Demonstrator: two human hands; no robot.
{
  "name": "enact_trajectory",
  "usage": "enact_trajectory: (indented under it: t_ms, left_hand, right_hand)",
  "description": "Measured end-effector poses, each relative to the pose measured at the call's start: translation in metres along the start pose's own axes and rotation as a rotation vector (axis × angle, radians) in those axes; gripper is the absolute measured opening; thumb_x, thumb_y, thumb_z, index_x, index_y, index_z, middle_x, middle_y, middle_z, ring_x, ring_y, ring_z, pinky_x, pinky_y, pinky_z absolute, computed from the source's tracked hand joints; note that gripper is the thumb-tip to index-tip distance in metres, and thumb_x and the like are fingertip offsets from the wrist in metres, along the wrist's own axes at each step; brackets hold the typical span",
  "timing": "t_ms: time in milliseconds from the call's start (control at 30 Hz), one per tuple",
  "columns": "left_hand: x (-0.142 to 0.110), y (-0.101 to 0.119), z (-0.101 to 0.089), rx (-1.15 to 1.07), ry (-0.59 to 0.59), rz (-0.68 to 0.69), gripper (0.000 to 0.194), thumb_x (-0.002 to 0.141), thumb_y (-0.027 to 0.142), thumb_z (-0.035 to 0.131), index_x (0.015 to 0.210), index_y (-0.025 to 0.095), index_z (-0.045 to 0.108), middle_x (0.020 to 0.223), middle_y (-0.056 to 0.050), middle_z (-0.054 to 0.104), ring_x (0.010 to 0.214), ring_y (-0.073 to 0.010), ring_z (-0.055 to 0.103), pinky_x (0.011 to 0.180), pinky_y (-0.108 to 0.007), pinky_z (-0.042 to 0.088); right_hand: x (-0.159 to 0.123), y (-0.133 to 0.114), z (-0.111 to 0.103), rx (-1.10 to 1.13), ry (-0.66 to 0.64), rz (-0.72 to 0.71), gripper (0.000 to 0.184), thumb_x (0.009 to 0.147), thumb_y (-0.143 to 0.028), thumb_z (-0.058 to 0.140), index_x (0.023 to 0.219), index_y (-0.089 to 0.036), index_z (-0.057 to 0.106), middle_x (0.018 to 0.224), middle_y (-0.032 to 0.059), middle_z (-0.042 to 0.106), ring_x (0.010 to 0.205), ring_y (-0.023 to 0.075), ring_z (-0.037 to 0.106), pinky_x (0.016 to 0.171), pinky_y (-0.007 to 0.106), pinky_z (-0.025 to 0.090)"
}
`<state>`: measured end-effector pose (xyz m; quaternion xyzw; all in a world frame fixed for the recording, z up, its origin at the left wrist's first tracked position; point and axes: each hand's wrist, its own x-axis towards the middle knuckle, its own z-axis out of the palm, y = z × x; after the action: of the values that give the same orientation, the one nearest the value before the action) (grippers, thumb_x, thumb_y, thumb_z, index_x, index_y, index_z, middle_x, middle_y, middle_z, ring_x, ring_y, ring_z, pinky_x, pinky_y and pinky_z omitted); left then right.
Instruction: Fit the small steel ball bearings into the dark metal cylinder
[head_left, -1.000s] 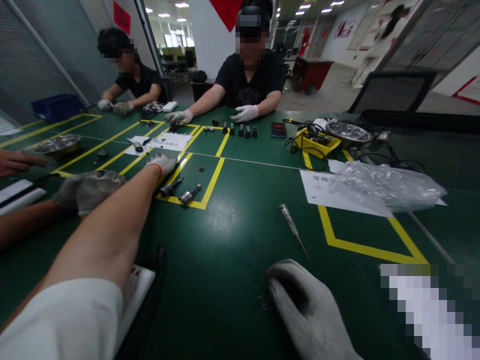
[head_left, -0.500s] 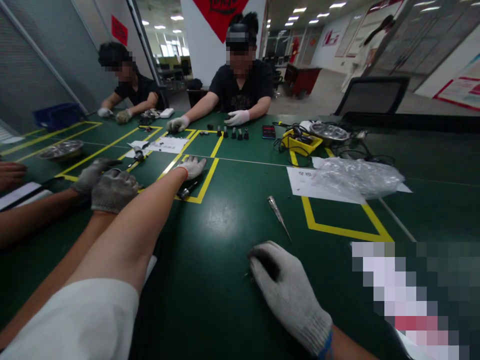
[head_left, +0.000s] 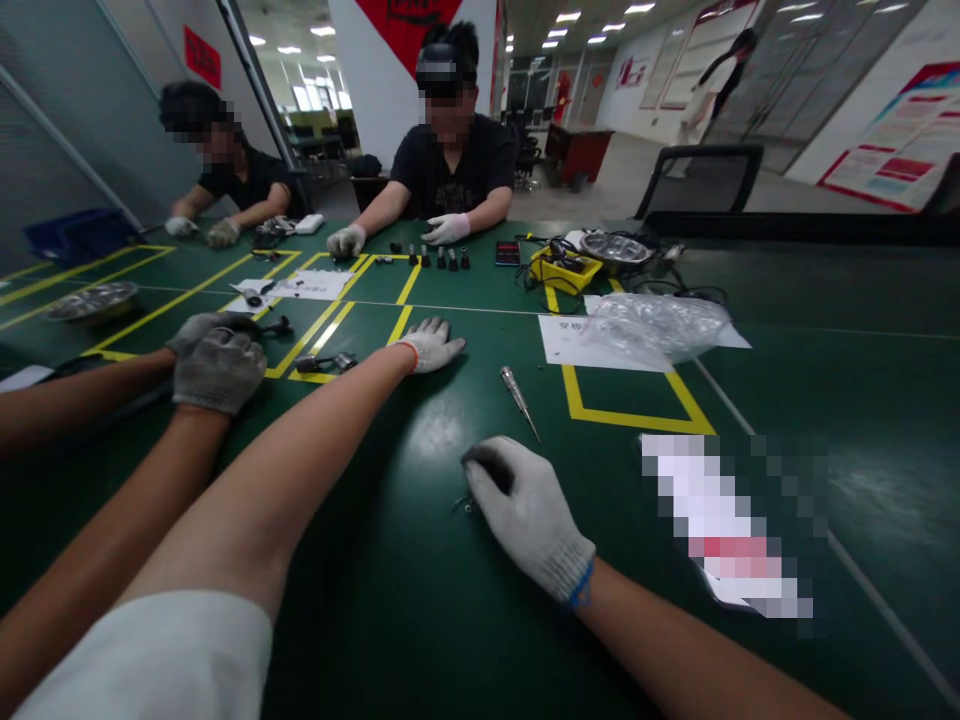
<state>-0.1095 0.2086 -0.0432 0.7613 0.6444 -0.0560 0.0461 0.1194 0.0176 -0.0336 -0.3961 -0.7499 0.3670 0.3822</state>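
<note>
My left hand (head_left: pixel 436 346), in a white glove with an orange cuff, reaches far across the green table (head_left: pixel 420 520). Its fingers are spread with the palm down, and no object shows in it. Just left of that wrist, dark metal parts (head_left: pixel 326 363) lie by the yellow tape. My right hand (head_left: pixel 529 510), gloved in white with a blue cuff, rests closer to me with its fingers curled in. Tiny metal pieces (head_left: pixel 468 507) show beside its thumb; what the fingers hold, if anything, is hidden. A screwdriver with a clear handle (head_left: pixel 517 400) lies beyond this hand.
A co-worker's grey-gloved hands (head_left: pixel 219 365) work at my left. Two people sit across the table, with several small black parts (head_left: pixel 453 260) before one. To the right are a plastic bag (head_left: pixel 652 325) on paper, a yellow bin (head_left: pixel 564 272) with cables, and a pixelated phone-like object (head_left: pixel 720 530).
My left hand has shifted right, away from the dark metal parts in the taped area. My right hand stays curled near the tiny pieces. The view has swung slightly to the right.
</note>
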Motion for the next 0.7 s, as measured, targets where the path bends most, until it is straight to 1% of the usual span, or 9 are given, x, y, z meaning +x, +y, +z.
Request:
enact_trajectory:
  t_ms: [33,100,233,300,367,467,567,633,700]
  left_hand:
    - [-0.006,0.009,0.001,-0.015,0.002,0.007,0.069,0.105,0.058,0.025,0.158,0.017,0.041,0.17,-0.023,0.029,0.159,-0.04,0.024,0.124,-0.059,0.025]
    - [-0.022,0.025,0.003,-0.042,0.006,0.026,0.064,0.106,0.055,0.026,0.157,0.02,0.043,0.171,-0.019,0.029,0.16,-0.0376,0.021,0.125,-0.059,0.023]
    - [-0.059,0.054,0.006,-0.118,0.017,0.052,0.065,0.105,0.053,0.028,0.158,0.017,0.041,0.172,-0.02,0.026,0.16,-0.0382,0.02,0.126,-0.058,0.021]
    - [-0.079,0.064,0.008,-0.174,0.017,0.079,0.067,0.105,0.05,0.029,0.161,0.013,0.036,0.172,-0.021,0.023,0.161,-0.0373,0.018,0.127,-0.057,0.019]
    - [-0.099,0.072,0.01,-0.204,0.008,0.105,0.065,0.105,0.045,0.031,0.162,0.013,0.035,0.173,-0.02,0.022,0.161,-0.0359,0.018,0.128,-0.055,0.017]
    - [-0.126,0.081,0.016,-0.216,-0.002,0.154,0.064,0.106,0.043,0.03,0.162,0.013,0.035,0.173,-0.021,0.022,0.161,-0.0378,0.017,0.128,-0.059,0.016]
    - [-0.149,0.088,0.023,-0.216,0.007,0.228,0.057,0.106,0.04,0.035,0.158,0.018,0.044,0.173,-0.018,0.025,0.161,-0.0379,0.018,0.127,-0.061,0.015]
    - [-0.162,0.09,0.028,-0.219,0.026,0.268,0.052,0.106,0.038,0.037,0.154,0.022,0.049,0.172,-0.015,0.029,0.161,-0.036,0.018,0.127,-0.062,0.015]
    - [-0.173,0.091,0.032,-0.268,0.049,0.285,0.05,0.106,0.036,0.035,0.151,0.023,0.052,0.171,-0.014,0.032,0.161,-0.034,0.018,0.127,-0.061,0.015]
  right_hand:
    - [0.0,0.001,0.0,0.015,0.024,0.007,0.015,0.093,-0.025,0.058,0.085,-0.02,0.069,0.082,0.0041,0.072,0.075,0.0183,0.066,0.07,0.032,0.052]
    - [0.001,0.002,0.001,0.055,0.074,0.031,0.016,0.092,-0.029,0.058,0.087,-0.02,0.07,0.084,0.0052,0.073,0.078,0.0196,0.068,0.072,0.033,0.053]
    - [0.004,0.006,0.001,0.16,0.194,0.093,0.021,0.091,-0.036,0.058,0.089,-0.019,0.072,0.088,0.0071,0.075,0.084,0.0227,0.069,0.078,0.037,0.055]
    - [0.005,0.008,0.002,0.193,0.247,0.093,0.023,0.09,-0.039,0.058,0.089,-0.02,0.071,0.089,0.007,0.076,0.086,0.0234,0.069,0.08,0.038,0.055]
    - [0.007,0.011,0.002,0.224,0.297,0.081,0.022,0.089,-0.039,0.058,0.087,-0.021,0.07,0.086,0.0061,0.076,0.085,0.0234,0.069,0.081,0.038,0.055]
    - [0.01,0.017,0.003,0.279,0.355,0.06,0.023,0.088,-0.039,0.056,0.089,-0.02,0.069,0.088,0.0067,0.075,0.087,0.0235,0.068,0.083,0.039,0.055]
    - [0.013,0.023,0.003,0.295,0.39,0.075,0.023,0.087,-0.038,0.054,0.094,-0.02,0.067,0.093,0.0066,0.075,0.089,0.0229,0.068,0.086,0.039,0.056]
    - [0.014,0.027,0.003,0.291,0.41,0.085,0.023,0.087,-0.038,0.052,0.094,-0.02,0.066,0.094,0.0069,0.075,0.091,0.0232,0.068,0.086,0.039,0.056]
    - [0.015,0.029,0.003,0.289,0.414,0.099,0.023,0.088,-0.037,0.05,0.093,-0.021,0.066,0.092,0.0063,0.074,0.092,0.0232,0.068,0.086,0.038,0.055]
